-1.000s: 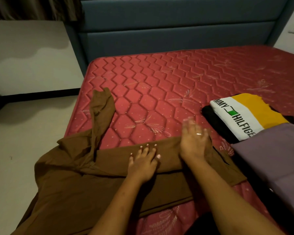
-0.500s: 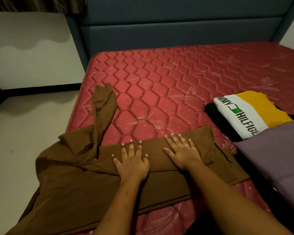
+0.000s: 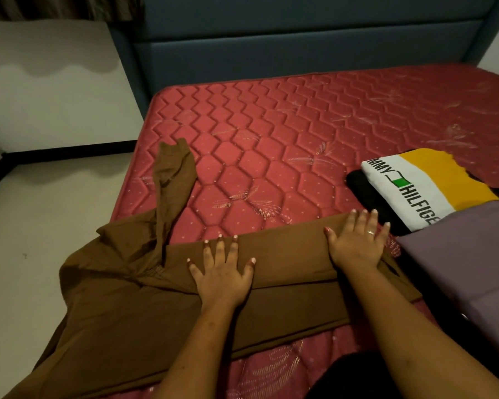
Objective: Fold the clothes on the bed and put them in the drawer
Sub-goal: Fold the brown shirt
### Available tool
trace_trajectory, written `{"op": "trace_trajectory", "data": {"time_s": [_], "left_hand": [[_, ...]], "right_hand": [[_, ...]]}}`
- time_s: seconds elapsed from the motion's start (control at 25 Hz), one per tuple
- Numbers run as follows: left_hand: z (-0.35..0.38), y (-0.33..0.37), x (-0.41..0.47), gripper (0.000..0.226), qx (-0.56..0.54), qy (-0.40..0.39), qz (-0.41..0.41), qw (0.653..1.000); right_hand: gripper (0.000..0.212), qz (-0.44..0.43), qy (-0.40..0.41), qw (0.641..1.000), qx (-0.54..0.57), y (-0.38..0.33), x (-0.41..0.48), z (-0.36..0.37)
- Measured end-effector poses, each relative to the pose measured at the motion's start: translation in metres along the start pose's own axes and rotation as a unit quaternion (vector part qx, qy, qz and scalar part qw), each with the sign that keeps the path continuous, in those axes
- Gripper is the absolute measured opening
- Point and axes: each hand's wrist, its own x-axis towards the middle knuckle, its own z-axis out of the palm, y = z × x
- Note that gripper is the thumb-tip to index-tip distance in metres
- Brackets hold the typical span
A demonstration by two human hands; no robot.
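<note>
Both hands lie flat, fingers straight and spread, palms down on the brown garment (image 3: 285,254). Left hand (image 3: 222,279) presses mid-fold; right hand (image 3: 356,243) presses the fold's right end, ring on one finger. Neither grips anything.

Hidden/cut off: my forearms cover part of the lower layer. The garment's left part hangs off the side of the red mattress (image 3: 271,125) over the floor (image 3: 41,226) and is cut by the frame bottom, so I can't tell how far it drops. A dark shape at the bottom edge between my arms is unreadable.

The garment sits at the near left corner of the mattress. Its folded band runs left-right under my palms, long axis roughly parallel to the near edge. One twisted sleeve (image 3: 173,180) points away toward the headboard (image 3: 271,47).

Just beside my right fingertips is a black garment (image 3: 363,188), mostly hidden under a folded white-yellow shirt (image 3: 415,185) with lettering. A purple cloth (image 3: 458,254) overlaps the shirt's near corner and runs out of frame on the right. Open quilted surface shows beyond the fold, between sleeve and stack, up to the headboard.
</note>
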Motion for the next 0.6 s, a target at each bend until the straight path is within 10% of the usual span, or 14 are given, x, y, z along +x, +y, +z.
{"op": "trace_trajectory", "data": {"time_s": [0.24,0.6], "left_hand": [[-0.001,-0.002,0.001,0.059,-0.015,-0.016,0.006,1.0],[-0.004,-0.033,0.014,0.064,-0.013,0.024,-0.02,0.999]], "right_hand": [[0.057,-0.368,-0.081,0.923,0.077,-0.104,-0.062,-0.008],[0.061,-0.135,-0.079,0.983,0.092,-0.048,0.001,0.014]]}}
